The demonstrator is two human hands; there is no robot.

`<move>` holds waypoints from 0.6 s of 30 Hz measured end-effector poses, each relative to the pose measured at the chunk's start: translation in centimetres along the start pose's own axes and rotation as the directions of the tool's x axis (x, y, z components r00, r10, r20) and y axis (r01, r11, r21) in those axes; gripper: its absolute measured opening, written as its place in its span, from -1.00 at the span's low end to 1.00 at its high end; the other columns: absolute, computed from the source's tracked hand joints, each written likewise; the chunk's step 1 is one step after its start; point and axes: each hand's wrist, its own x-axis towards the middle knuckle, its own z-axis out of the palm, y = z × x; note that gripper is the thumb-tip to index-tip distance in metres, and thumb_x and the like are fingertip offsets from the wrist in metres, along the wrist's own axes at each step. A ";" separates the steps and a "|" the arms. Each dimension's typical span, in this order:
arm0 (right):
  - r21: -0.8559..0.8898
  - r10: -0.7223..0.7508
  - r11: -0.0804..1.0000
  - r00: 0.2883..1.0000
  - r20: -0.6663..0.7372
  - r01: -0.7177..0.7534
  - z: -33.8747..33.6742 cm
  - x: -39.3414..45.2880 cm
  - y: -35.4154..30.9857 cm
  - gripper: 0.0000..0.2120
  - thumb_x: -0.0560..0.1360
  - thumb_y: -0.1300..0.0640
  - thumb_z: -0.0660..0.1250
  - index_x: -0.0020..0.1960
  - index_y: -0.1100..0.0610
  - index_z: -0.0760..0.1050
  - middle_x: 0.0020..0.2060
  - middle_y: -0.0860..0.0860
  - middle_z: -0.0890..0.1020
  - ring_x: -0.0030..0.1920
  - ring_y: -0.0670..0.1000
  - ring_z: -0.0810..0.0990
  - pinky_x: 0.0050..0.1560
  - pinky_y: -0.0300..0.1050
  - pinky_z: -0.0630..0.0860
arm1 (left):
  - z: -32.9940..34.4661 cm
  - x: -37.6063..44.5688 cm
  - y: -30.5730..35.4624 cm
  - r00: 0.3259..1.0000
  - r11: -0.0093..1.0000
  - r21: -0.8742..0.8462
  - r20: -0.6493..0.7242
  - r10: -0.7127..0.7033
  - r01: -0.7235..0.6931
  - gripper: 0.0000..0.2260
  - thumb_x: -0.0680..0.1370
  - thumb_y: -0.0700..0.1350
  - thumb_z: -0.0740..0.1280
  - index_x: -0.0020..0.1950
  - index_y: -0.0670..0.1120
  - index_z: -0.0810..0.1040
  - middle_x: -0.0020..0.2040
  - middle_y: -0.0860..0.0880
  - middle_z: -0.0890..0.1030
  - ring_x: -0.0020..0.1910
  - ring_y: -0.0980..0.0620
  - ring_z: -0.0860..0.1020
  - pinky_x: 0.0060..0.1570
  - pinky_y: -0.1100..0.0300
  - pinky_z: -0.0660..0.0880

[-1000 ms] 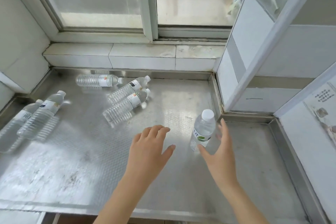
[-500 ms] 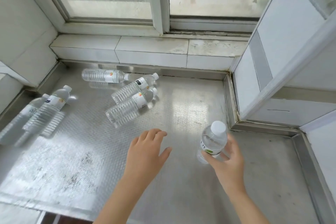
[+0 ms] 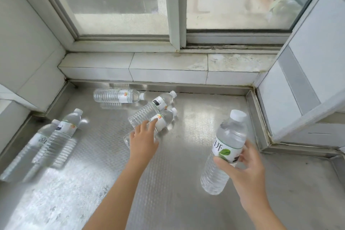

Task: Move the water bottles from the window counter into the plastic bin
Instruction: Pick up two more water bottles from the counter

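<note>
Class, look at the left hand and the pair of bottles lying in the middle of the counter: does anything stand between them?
Nothing visible does. The left hand is already over the nearer bottle of the pair, fingers spread across its body. The right hand holds another bottle well off to the right, out of the way.

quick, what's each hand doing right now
Left hand: open, fingers on a lying bottle.
Right hand: closed on the leaf-label bottle.
</note>
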 end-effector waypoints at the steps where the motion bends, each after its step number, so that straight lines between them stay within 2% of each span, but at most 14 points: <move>1: 0.006 0.012 1.000 1.000 -0.005 -0.012 0.7 0.1 -0.1 -0.35 0.18 0.35 0.58 0.14 -0.13 0.51 -0.04 0.02 0.64 -0.12 -0.07 0.58 -0.27 -0.29 0.52 | 0.5 1.1 -0.7 1.000 1.000 0.025 0.022 0.004 -0.005 -0.33 0.44 -0.07 0.47 0.51 0.04 0.32 0.39 -0.10 0.45 0.31 -0.18 0.46 0.23 -0.10 0.41; 3: 0.012 0.037 0.999 0.999 -0.012 -0.037 1.9 0.3 -0.3 -0.35 0.17 0.32 0.60 0.10 -0.18 0.51 -0.08 0.00 0.65 -0.14 -0.07 0.58 -0.24 -0.26 0.51 | 1.0 2.8 -1.6 0.997 0.997 0.072 0.064 0.037 -0.041 -0.33 0.46 -0.03 0.46 0.53 0.11 0.27 0.37 -0.08 0.43 0.29 -0.16 0.45 0.18 -0.04 0.46; 6: 0.013 0.063 0.998 0.997 -0.038 -0.063 3.3 0.2 -0.3 -0.34 0.09 0.18 0.59 0.12 -0.20 0.51 -0.10 -0.02 0.65 -0.13 -0.03 0.59 -0.16 -0.16 0.49 | 1.4 4.4 -2.1 0.994 0.992 0.105 0.094 0.060 -0.070 -0.31 0.45 -0.01 0.48 0.51 0.16 0.23 0.28 -0.05 0.46 0.15 -0.12 0.48 -0.05 0.07 0.54; 8: 0.010 0.077 0.997 0.996 -0.053 -0.077 3.8 0.1 -0.1 -0.32 0.11 0.21 0.60 0.12 -0.21 0.50 -0.10 -0.03 0.65 -0.13 -0.04 0.60 -0.14 -0.16 0.49 | 1.4 5.0 -2.1 0.992 0.991 0.107 0.103 0.069 -0.080 -0.30 0.43 -0.03 0.49 0.48 0.16 0.24 0.20 -0.04 0.50 0.05 -0.11 0.53 -0.18 0.10 0.51; 10: -0.006 0.083 0.997 0.994 -0.065 -0.083 4.2 -0.2 0.1 -0.31 0.16 0.31 0.61 0.12 -0.22 0.50 -0.10 -0.03 0.65 -0.11 -0.02 0.60 -0.13 -0.15 0.48 | 1.0 5.5 -2.2 0.990 0.995 0.057 0.113 0.080 -0.086 -0.33 0.40 -0.06 0.49 0.45 0.15 0.30 0.11 -0.05 0.54 0.00 -0.12 0.56 -0.22 0.09 0.45; 14: -0.061 0.087 0.994 0.991 -0.099 -0.094 4.7 -0.8 0.1 -0.31 0.17 0.30 0.61 0.14 -0.22 0.49 -0.10 -0.03 0.66 -0.09 0.04 0.59 -0.10 -0.13 0.49 | -0.2 5.4 -2.7 0.984 0.973 -0.229 0.179 0.020 0.022 -0.30 0.29 0.00 0.54 0.39 0.20 0.39 0.06 0.00 0.60 0.01 -0.04 0.57 -0.14 0.13 0.46; 16: -0.076 0.090 0.992 0.989 -0.122 -0.099 4.8 -1.3 -0.1 -0.29 0.17 0.30 0.61 0.17 -0.21 0.48 -0.09 -0.04 0.66 -0.09 0.03 0.59 -0.07 -0.11 0.50 | -0.8 4.6 -2.7 0.975 0.904 -0.417 0.221 -0.001 0.095 -0.28 0.23 0.02 0.59 0.34 0.24 0.43 0.03 0.07 0.61 0.00 0.06 0.57 -0.14 0.17 0.42; 18: -0.082 0.093 0.991 0.987 -0.130 -0.104 4.8 -1.7 -0.3 -0.29 0.17 0.30 0.61 0.19 -0.17 0.48 -0.08 -0.04 0.67 -0.12 -0.02 0.60 -0.09 -0.14 0.49 | -1.7 3.5 -2.4 0.969 0.786 -0.600 0.247 0.003 0.150 -0.30 0.19 -0.02 0.63 0.25 0.32 0.46 -0.03 0.14 0.61 -0.08 0.16 0.58 -0.14 0.21 0.45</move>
